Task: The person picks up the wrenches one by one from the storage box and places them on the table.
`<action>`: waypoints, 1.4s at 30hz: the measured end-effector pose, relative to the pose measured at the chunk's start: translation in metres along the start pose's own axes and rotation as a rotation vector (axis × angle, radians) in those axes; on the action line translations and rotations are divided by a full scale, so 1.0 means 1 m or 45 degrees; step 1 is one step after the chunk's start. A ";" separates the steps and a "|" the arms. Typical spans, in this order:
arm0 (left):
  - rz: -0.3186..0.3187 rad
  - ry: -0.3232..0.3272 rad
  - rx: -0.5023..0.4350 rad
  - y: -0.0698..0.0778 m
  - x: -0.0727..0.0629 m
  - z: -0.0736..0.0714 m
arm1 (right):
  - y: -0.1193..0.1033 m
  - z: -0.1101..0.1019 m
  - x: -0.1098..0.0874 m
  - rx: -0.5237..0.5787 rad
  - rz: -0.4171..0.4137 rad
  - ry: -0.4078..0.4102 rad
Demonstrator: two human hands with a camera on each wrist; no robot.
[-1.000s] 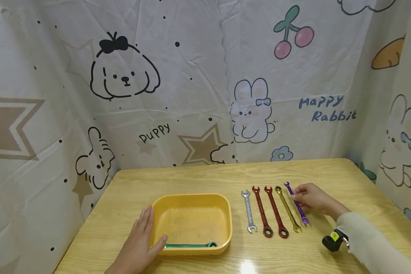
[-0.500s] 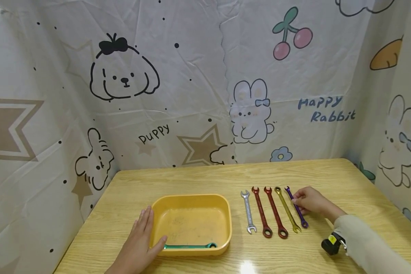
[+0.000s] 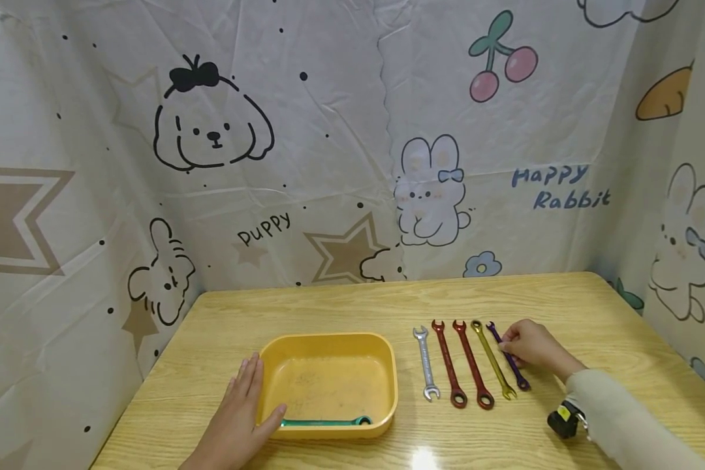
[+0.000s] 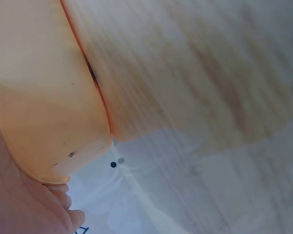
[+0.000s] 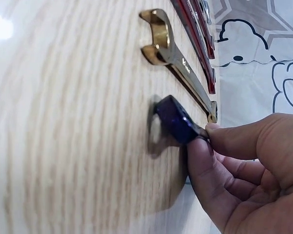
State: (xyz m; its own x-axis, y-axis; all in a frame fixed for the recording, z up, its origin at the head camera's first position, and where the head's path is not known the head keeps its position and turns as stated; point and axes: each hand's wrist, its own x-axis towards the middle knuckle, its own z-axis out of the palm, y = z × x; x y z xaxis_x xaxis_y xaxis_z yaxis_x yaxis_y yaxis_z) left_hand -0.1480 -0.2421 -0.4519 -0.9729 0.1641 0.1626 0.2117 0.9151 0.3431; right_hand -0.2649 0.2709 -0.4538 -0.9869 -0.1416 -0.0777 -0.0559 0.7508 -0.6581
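My right hand [image 3: 534, 346] pinches a purple combination wrench [image 3: 510, 359] between thumb and fingertips, at the right end of a row of wrenches. In the right wrist view, its dark ring end [image 5: 175, 119] is close to the tabletop; whether it touches is hard to tell. Beside it lies a gold wrench [image 3: 493, 359], then two red wrenches [image 3: 474, 365] and a silver open-end wrench [image 3: 425, 362]. My left hand [image 3: 237, 411] rests against the left side of a yellow plastic bin [image 3: 395, 385], fingers extended and thumb over the near rim. A green wrench [image 3: 326, 422] lies inside the bin.
The wood-grain table [image 3: 341, 303] is backed by a printed cloth [image 3: 341, 156] that also hangs along both sides. A small black device [image 3: 564, 421] hangs at my right wrist, below the sleeve [image 3: 617, 411].
The purple wrench has come down towards the table and shifted slightly, its far end now nearer the gold wrench. My right hand moved with it. My left hand and the bin stayed put.
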 end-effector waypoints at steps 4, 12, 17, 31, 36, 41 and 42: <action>0.001 0.003 0.013 0.001 0.000 -0.001 | -0.001 0.000 0.000 -0.038 0.026 0.008; -0.006 -0.009 0.005 0.001 0.001 -0.001 | -0.003 0.000 -0.001 -0.088 0.038 0.029; -0.003 -0.011 0.015 0.000 0.001 0.000 | -0.003 0.001 0.000 -0.172 0.043 0.061; -0.005 -0.008 0.009 0.000 0.001 0.000 | -0.003 0.001 0.000 -0.187 0.059 0.051; -0.007 -0.001 0.006 0.000 0.000 0.000 | -0.003 0.001 0.000 -0.185 0.067 0.049; -0.010 -0.003 0.001 0.001 0.000 -0.001 | -0.004 0.001 -0.001 -0.183 0.057 0.053; -0.010 -0.005 -0.003 0.001 0.000 -0.001 | -0.004 0.000 -0.001 -0.183 0.054 0.050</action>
State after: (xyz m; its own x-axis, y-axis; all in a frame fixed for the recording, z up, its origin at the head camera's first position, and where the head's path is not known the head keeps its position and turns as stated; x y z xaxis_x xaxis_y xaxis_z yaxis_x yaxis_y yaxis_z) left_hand -0.1477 -0.2413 -0.4505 -0.9750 0.1582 0.1560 0.2040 0.9155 0.3467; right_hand -0.2631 0.2675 -0.4511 -0.9939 -0.0842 -0.0717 -0.0322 0.8405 -0.5408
